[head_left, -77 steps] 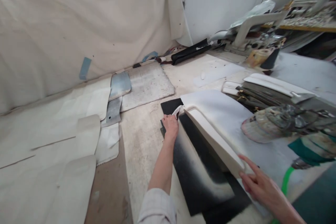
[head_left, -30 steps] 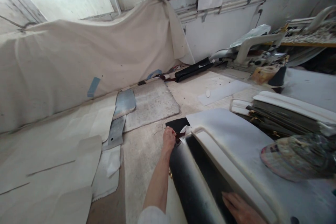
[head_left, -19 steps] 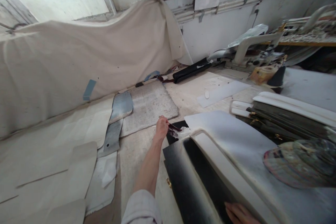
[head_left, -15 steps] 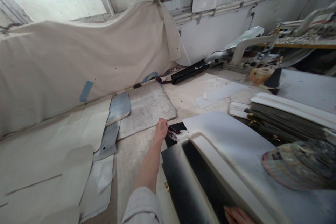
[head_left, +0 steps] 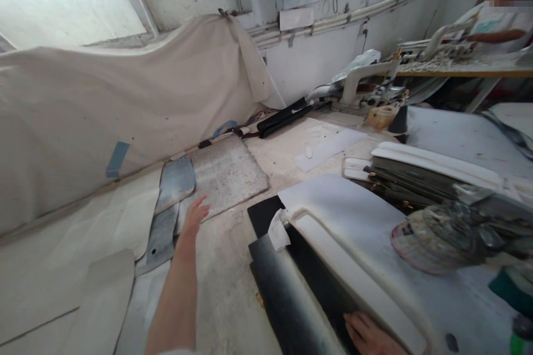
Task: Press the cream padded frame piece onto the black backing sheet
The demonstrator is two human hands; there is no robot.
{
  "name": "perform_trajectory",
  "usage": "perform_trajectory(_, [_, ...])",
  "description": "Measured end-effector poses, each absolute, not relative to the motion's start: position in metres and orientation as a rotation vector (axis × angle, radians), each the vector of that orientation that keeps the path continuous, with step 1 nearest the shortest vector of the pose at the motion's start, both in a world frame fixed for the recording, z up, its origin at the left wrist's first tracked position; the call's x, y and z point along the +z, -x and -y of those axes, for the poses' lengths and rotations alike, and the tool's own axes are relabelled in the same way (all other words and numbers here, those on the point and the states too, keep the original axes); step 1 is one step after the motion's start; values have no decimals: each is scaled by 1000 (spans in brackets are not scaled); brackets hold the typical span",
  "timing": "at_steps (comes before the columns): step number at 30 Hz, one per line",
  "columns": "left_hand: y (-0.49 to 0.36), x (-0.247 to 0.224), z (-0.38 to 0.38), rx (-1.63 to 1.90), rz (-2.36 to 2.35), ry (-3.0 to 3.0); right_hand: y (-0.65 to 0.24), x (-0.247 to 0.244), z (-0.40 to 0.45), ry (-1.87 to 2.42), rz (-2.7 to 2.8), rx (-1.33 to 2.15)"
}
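My left hand (head_left: 199, 212) hovers over the table near the corner of a grey board (head_left: 233, 172), its fingers stretched out and nothing visible in them. My right hand (head_left: 368, 334), cut by the bottom edge, lies with its fingers on a black panel (head_left: 318, 274) beside a raised white frame (head_left: 328, 241). A small white cloth or paper (head_left: 278, 231) drapes over the panel's far end. Left of it runs a black strip dusted white (head_left: 287, 294), with a gold metal fitting (head_left: 260, 299) at its edge. Another black piece (head_left: 261, 216) lies behind.
A cloudy glass jar (head_left: 433, 238) stands on the pale sheet (head_left: 358, 199) at right. Beyond are stacked dark pieces with gold fittings (head_left: 408, 177) and a sewing machine (head_left: 353, 86). Light sheets (head_left: 79, 238) cover the left side. A person (head_left: 499, 28) sits at the far right.
My left hand has let go of a thin dark item beside the white cloth or paper and moved left. The white piece now hangs over the panel's end. My right hand remains on the panel.
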State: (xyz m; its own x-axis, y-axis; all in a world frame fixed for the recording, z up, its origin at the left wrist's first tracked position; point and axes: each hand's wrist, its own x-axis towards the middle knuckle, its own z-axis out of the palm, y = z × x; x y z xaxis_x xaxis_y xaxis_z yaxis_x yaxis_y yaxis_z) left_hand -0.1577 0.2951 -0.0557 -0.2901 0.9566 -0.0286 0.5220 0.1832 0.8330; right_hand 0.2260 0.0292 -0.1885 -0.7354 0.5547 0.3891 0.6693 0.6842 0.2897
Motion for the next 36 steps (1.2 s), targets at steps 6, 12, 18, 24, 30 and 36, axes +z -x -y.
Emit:
perform_trajectory(6, [93, -46, -163, 1167, -1718, -1493, -215, -220, -9, 1389, 2279, -288])
perform_trajectory(12, [-59, -111, -25, 735, -1433, -1859, -217, -212, -7, 1368, 2361, -21])
perform_trajectory(18, [-117, -130, -6, 391, -1583, -1911, -225, -197, 1, 1259, 2382, 77])
perform_trajectory(24, [-124, -114, 8, 443, -1633, -1882, -272, -133, 42, 1172, 2233, 456])
perform_trajectory(30, [-136, -115, 25, 567, -1697, -1835, -292, -145, 41, 1255, 2205, 362])
perform_trajectory(36, [-125, -113, 68, 613, -1843, -1782, -299, -166, 31, 1327, 2014, 588])
